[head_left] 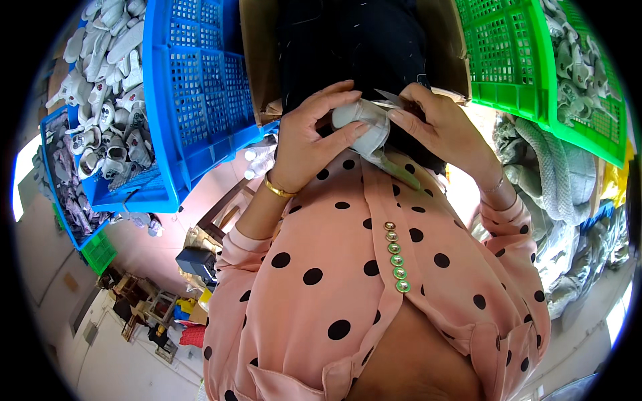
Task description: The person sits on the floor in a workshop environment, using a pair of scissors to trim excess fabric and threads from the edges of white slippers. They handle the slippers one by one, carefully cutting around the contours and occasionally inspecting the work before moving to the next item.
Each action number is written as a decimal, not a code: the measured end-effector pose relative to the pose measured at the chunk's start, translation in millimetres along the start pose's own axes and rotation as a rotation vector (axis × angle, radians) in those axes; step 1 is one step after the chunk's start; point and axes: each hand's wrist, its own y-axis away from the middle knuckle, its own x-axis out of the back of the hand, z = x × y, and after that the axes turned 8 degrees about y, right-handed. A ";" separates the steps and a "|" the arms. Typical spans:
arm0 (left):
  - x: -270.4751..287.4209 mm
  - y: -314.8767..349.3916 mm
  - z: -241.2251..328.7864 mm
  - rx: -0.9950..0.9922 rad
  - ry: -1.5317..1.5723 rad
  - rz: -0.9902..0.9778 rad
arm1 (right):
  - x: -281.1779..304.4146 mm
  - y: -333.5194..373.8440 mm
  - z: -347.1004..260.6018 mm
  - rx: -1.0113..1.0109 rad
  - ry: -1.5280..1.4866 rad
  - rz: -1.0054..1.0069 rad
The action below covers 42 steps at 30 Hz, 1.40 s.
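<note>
My left hand (315, 134) is wrapped round a small white shoe (372, 138) in front of my waist, its thumb pressed on the side. A pale, narrow part of the shoe hangs down toward my spotted shirt. On the other side, my right hand (435, 127) is closed, its thumb close to the shoe's edge. From its fingers a thin, pointed metal blade (388, 97) sticks out toward the shoe. The fingers hide the handle, so I cannot tell whether it belongs to scissors or a knife.
On the left a large blue crate (157, 113) holds many small white shoes (107, 120), beside a smaller blue crate (57, 184). A green crate (511, 73) with more shoes stands at the right, above bagged grey material (555, 174). A cardboard box (257, 53) lies beyond my hands.
</note>
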 end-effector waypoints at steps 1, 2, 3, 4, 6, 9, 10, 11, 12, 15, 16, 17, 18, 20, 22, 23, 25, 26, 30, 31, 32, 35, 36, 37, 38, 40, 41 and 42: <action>1.0 -0.6 2.2 -0.017 -0.062 0.015 | 3.2 1.4 -1.1 0.023 0.058 0.033; 1.1 -1.4 4.2 -0.035 -0.123 0.031 | 2.8 0.3 1.5 0.056 0.085 0.084; 0.2 -1.2 5.8 -0.015 -0.118 0.058 | 0.3 -1.0 4.5 0.089 0.111 0.131; -0.9 -1.1 7.5 0.004 -0.113 0.086 | -1.7 -2.0 6.6 0.121 0.136 0.178; -1.8 -1.4 8.1 0.013 -0.115 0.127 | 0.3 -2.5 4.1 0.072 0.172 0.107; -2.6 -1.7 8.6 0.006 -0.105 0.165 | -5.5 -6.6 4.1 0.156 0.281 0.148; -3.4 -2.5 10.4 0.020 -0.081 0.178 | -8.3 -7.8 4.3 0.207 0.329 0.187; -4.1 -2.9 11.9 0.034 -0.058 0.190 | -9.3 -8.6 3.0 0.220 0.345 0.164; -4.0 -2.9 13.3 0.057 -0.047 0.189 | -8.4 -10.3 0.8 0.235 0.363 0.143; -2.3 -3.0 15.6 0.121 -0.016 0.181 | -8.0 -14.5 -0.6 0.290 0.391 0.091; -1.6 -3.6 15.6 0.141 -0.005 0.176 | -7.7 -15.8 -0.9 0.310 0.399 0.076; -1.2 -4.1 15.8 0.161 0.006 0.171 | -7.1 -16.6 -2.1 0.294 0.398 0.050; -1.1 -4.9 16.8 0.171 0.009 0.164 | -6.2 -17.9 -3.2 0.280 0.397 0.025; -1.2 -7.0 19.9 0.191 0.015 0.149 | -4.3 -20.1 -3.3 0.264 0.386 -0.010; -2.8 -7.6 21.4 0.187 -0.005 0.139 | -3.4 -23.0 -1.3 0.262 0.365 -0.031; -3.3 -8.0 21.8 0.184 -0.016 0.133 | -2.8 -24.1 -1.6 0.260 0.361 -0.038; -3.2 -8.1 20.7 0.199 0.014 0.145 | -0.8 -26.2 -2.8 0.259 0.352 -0.053; -3.1 -8.2 20.6 0.206 0.029 0.151 | 0.5 -26.9 -4.0 0.267 0.367 -0.058; -4.5 -8.8 22.0 0.227 0.017 0.144 | 4.8 -27.7 -9.7 0.305 0.440 -0.053; -4.6 -8.9 21.2 0.226 0.007 0.137 | 5.3 -28.2 -10.8 0.315 0.460 -0.048; -4.7 -9.0 20.7 0.224 -0.003 0.131 | 6.2 -29.2 -11.5 0.319 0.471 -0.043; -5.1 -10.2 18.7 0.225 0.030 0.148 | 2.5 -30.2 -7.6 0.328 0.452 0.006; -5.7 -10.0 18.4 0.229 0.047 0.166 | -2.8 -31.2 -0.3 0.331 0.411 0.049; -6.6 -9.6 18.0 0.233 0.064 0.184 | -5.2 -31.7 3.8 0.334 0.370 0.091; -7.3 -9.3 17.8 0.236 0.081 0.201 | -4.0 -30.5 5.2 0.323 0.386 0.074; -8.5 -9.5 17.5 0.255 0.135 0.213 | 1.6 -27.1 1.4 0.300 0.416 0.037; -9.2 -9.9 17.8 0.264 0.162 0.218 | 2.7 -25.9 -0.4 0.316 0.456 0.045; -9.9 -11.0 18.9 0.266 0.196 0.221 | 3.7 -25.2 -2.5 0.332 0.497 0.055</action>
